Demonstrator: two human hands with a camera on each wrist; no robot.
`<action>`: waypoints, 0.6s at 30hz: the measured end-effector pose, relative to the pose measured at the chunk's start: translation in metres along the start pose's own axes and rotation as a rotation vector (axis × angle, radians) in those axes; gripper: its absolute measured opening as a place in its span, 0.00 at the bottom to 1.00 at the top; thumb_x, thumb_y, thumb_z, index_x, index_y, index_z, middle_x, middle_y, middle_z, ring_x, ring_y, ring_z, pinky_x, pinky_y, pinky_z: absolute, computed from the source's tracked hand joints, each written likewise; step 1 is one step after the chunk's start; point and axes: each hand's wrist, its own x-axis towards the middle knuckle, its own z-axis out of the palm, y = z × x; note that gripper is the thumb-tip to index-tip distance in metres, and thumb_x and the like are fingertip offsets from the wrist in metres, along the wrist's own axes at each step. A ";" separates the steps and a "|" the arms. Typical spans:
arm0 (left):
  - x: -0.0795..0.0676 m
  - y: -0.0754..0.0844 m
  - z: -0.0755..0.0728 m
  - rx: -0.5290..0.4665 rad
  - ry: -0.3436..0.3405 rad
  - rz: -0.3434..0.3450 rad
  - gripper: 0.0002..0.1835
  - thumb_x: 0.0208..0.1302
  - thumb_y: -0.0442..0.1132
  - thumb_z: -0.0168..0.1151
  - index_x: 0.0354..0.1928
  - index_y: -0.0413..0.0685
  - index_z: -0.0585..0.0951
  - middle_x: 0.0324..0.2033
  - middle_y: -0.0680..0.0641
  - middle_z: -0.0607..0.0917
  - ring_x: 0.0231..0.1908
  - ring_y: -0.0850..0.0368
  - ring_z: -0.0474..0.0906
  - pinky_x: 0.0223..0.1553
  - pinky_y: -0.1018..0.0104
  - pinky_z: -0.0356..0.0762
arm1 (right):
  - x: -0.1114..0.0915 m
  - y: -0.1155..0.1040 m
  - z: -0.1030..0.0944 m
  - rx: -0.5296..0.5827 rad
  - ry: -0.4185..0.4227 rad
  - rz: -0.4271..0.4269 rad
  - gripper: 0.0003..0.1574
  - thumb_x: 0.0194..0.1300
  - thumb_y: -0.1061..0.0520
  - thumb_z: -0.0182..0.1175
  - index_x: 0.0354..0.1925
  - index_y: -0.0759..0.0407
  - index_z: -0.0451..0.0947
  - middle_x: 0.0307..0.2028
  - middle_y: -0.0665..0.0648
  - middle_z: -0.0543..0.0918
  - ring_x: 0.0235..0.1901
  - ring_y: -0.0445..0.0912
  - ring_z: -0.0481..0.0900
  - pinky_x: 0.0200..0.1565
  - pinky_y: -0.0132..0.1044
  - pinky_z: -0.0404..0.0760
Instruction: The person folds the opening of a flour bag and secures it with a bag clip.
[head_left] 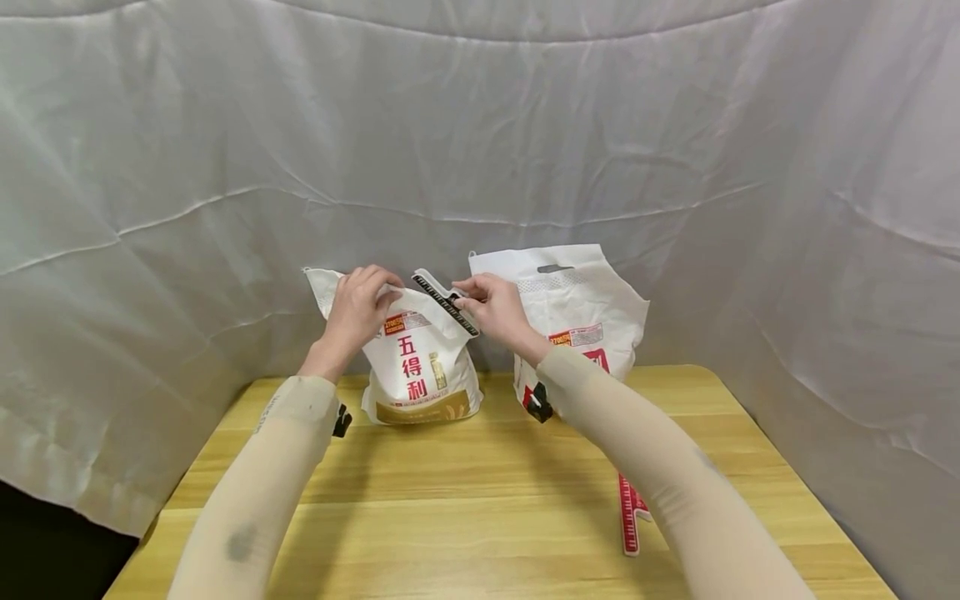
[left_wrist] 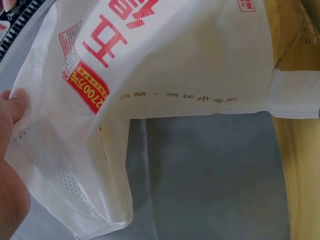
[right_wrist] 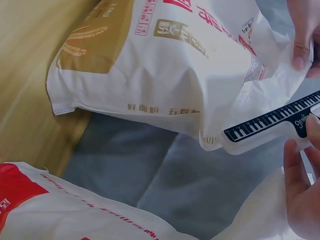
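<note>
A white flour bag [head_left: 442,350] with red lettering and a gold band stands on the left, its upper part folded and leaning left. My left hand [head_left: 356,307] pinches its top edge between thumb and fingers; in the left wrist view the thumb [left_wrist: 18,104] lies on the white material. Held between the thumb and fingers of my right hand [head_left: 501,315] is a white clip with a black piano-key pattern [head_left: 444,303]. The clip slants down to the right at the bag's upper right edge. In the right wrist view, the clip's end [right_wrist: 235,135] overlaps the bag's corner.
A second white flour bag [head_left: 570,300] with a handle slot stands to the right, partly behind my right forearm. Nearer on the wooden table [head_left: 450,508] lies a red clip [head_left: 630,521], partly hidden by that sleeve. Grey cloth [head_left: 480,125] hangs around the back and sides.
</note>
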 end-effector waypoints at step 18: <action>-0.003 -0.002 -0.002 -0.082 0.052 0.010 0.08 0.65 0.29 0.70 0.43 0.35 0.83 0.41 0.38 0.85 0.45 0.38 0.80 0.52 0.46 0.75 | 0.011 0.002 0.014 0.013 0.002 -0.026 0.10 0.62 0.68 0.72 0.44 0.66 0.88 0.45 0.62 0.89 0.41 0.52 0.91 0.43 0.30 0.85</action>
